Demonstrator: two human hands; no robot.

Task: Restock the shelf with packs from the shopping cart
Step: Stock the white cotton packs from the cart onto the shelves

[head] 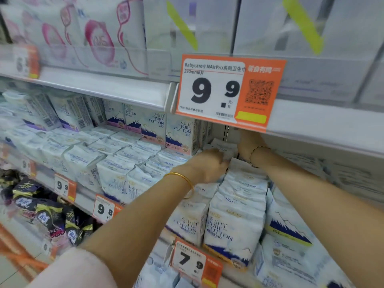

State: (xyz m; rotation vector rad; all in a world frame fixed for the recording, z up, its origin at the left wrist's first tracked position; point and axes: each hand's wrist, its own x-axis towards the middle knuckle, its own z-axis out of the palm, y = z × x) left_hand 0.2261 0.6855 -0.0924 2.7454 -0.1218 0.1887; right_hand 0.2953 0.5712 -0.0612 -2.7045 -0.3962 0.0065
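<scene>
Head view: a small white soft pack (225, 149) lies deep on the shelf (84, 194), just below the orange 9.9 price tag (209, 90). The left hand (207, 166) grasps it with curled fingers. The right hand (248, 146) reaches beside it, its grip unclear because the tag hides the fingertips. Pure Cotton packs (234, 223) crowd below the tag.

Shelf (85, 196) | white Pure Cotton packs (234, 223) in rows, front to back | upright boxes (180, 134) at rear left | price tags (102, 208) on front rail
</scene>
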